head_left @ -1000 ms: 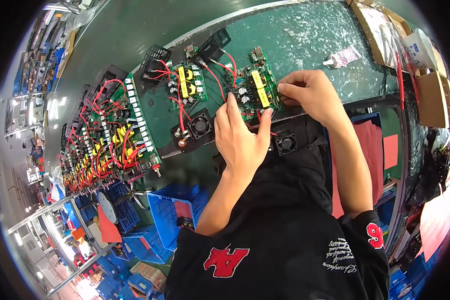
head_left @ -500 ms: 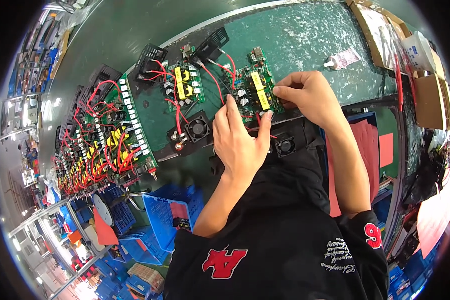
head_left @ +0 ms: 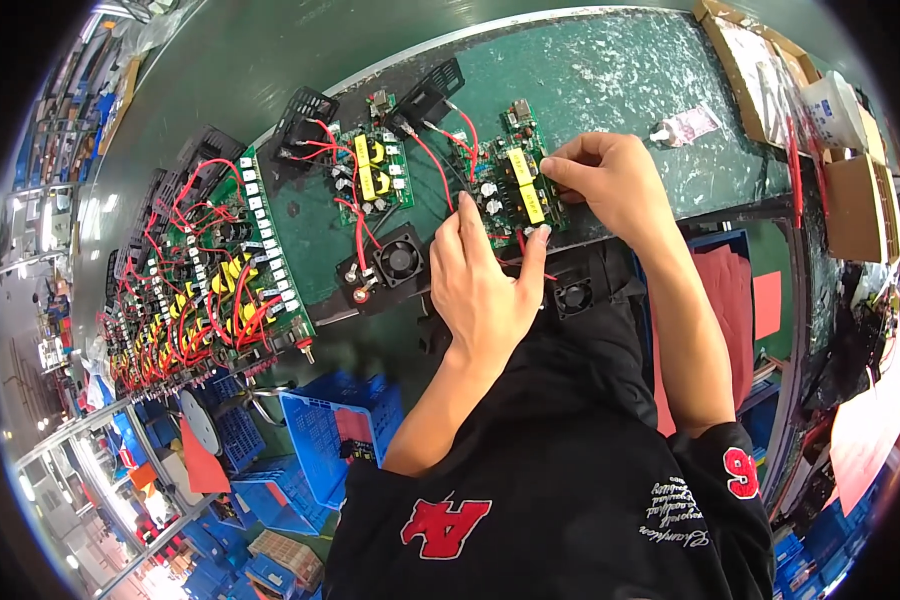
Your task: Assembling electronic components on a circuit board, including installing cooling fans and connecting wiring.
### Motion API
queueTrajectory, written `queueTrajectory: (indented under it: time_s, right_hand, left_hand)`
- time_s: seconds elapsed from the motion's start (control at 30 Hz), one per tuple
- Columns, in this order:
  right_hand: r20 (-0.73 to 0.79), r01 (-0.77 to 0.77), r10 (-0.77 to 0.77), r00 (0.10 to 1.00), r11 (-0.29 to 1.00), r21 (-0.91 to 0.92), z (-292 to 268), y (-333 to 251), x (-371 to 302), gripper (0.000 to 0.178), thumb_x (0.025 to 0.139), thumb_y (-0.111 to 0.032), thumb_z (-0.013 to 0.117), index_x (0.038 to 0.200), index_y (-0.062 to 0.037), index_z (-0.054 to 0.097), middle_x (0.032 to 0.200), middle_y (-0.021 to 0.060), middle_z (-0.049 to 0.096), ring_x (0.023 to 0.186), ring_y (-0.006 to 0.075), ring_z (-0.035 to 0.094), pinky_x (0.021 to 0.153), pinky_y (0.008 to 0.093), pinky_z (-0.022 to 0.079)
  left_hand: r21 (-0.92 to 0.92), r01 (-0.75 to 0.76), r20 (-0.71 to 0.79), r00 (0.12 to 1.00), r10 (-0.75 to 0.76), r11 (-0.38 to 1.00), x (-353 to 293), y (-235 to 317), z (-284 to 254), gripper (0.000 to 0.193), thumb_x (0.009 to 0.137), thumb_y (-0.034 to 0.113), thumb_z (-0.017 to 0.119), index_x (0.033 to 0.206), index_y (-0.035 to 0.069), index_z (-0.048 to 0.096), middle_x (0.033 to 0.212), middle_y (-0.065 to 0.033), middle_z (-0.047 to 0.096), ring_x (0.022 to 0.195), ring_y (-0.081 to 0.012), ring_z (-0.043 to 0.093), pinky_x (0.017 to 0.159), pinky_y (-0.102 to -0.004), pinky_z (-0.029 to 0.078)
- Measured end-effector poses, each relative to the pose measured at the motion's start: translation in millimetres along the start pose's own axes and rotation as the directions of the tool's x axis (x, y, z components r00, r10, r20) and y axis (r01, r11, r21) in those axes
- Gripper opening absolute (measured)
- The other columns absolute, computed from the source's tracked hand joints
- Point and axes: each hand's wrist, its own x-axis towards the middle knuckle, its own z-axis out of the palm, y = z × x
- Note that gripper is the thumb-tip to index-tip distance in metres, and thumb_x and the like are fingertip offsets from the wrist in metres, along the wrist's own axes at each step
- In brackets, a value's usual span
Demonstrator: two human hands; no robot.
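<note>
A green circuit board (head_left: 510, 195) with two yellow-wrapped transformers (head_left: 526, 178) lies near the front edge of the bench, red wires at its left side. My left hand (head_left: 483, 285) is at its lower left, fingers stretched out and thumb apart, fingertips touching or very near the board's edge. At the board's right side my right hand (head_left: 610, 185) has thumb and index finger pinched together beside the upper transformer; whatever sits between them is hidden. A small black fan (head_left: 573, 297) hangs below the board, by the bench edge. Black plastic housing (head_left: 430, 92) lies at the board's upper left.
Left of the board lies a second wired board (head_left: 375, 175) with a fan (head_left: 400, 257). Further left stand several similar boards in a row (head_left: 210, 290). A small tube (head_left: 688, 126) and an open carton (head_left: 760, 70) are at the right. Blue crates (head_left: 335, 430) stand below the bench.
My right hand's pinched fingertips have shifted slightly up and left along the board's right side. My left hand stays nearly in place. The whole view has shifted a little.
</note>
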Motion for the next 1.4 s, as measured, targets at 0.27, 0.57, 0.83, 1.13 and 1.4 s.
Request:
queueTrajectory:
  time_s: [0.27,0.57,0.83,1.13,1.4]
  right_hand:
    - [-0.08,0.061,-0.054,0.995,0.994,0.092,4.4,3.2,5.5,0.02,0.089,-0.015,0.068,0.094,0.0049,0.07,0.08,0.0046,0.069,0.07,0.0083,0.062,0.064,0.0235,0.052]
    - [-0.068,0.04,-0.04,0.997,0.999,-0.009,5.2,-2.5,6.3,0.02,0.089,-0.013,0.069,0.095,0.0051,0.07,0.081,0.005,0.069,0.07,0.0083,0.062,0.064,0.0237,0.052]
    - [-0.04,0.032,-0.028,0.999,0.992,0.123,2.2,0.9,-6.8,0.018,0.088,-0.009,0.068,0.099,0.0058,0.068,0.085,0.0064,0.07,0.075,0.0096,0.063,0.069,0.0247,0.052]
    - [0.063,0.037,-0.041,0.997,0.998,0.059,-8.3,9.4,-17.8,0.017,0.085,-0.006,0.07,0.097,0.0057,0.068,0.083,0.0052,0.068,0.075,0.0088,0.062,0.07,0.0241,0.051]
    - [0.044,-0.005,0.003,0.999,0.998,0.062,-4.3,4.6,-18.1,0.015,0.084,-0.005,0.07,0.094,0.0057,0.068,0.082,0.0053,0.068,0.074,0.0087,0.061,0.068,0.0244,0.051]
  left_hand:
    - [-0.014,0.003,0.002,1.0,-0.003,1.0,-0.5,0.2,-1.1,0.073,0.082,0.039,0.074,0.129,-0.01,0.05,0.109,-0.0196,0.056,0.096,-0.035,0.059,0.081,-0.042,0.051]
    - [0.002,-0.016,-0.009,1.0,0.016,1.0,-1.8,-1.8,0.6,0.073,0.083,0.04,0.073,0.129,-0.011,0.049,0.109,-0.0198,0.056,0.096,-0.0345,0.059,0.08,-0.0415,0.051]
    - [-0.029,0.002,-0.006,1.0,-0.002,1.0,-1.9,-0.5,1.2,0.073,0.084,0.042,0.072,0.13,-0.01,0.049,0.11,-0.0193,0.056,0.096,-0.0345,0.059,0.081,-0.0412,0.051]
    - [-0.048,0.021,-0.01,1.0,-0.022,0.999,-1.0,-0.5,-0.8,0.072,0.082,0.038,0.074,0.13,-0.01,0.05,0.109,-0.0188,0.057,0.095,-0.0338,0.059,0.08,-0.041,0.051]
    - [-0.042,0.0,-0.015,1.0,-0.001,0.999,-1.8,-2.3,-0.7,0.072,0.082,0.039,0.073,0.13,-0.01,0.05,0.108,-0.0188,0.057,0.095,-0.0336,0.059,0.08,-0.0408,0.051]
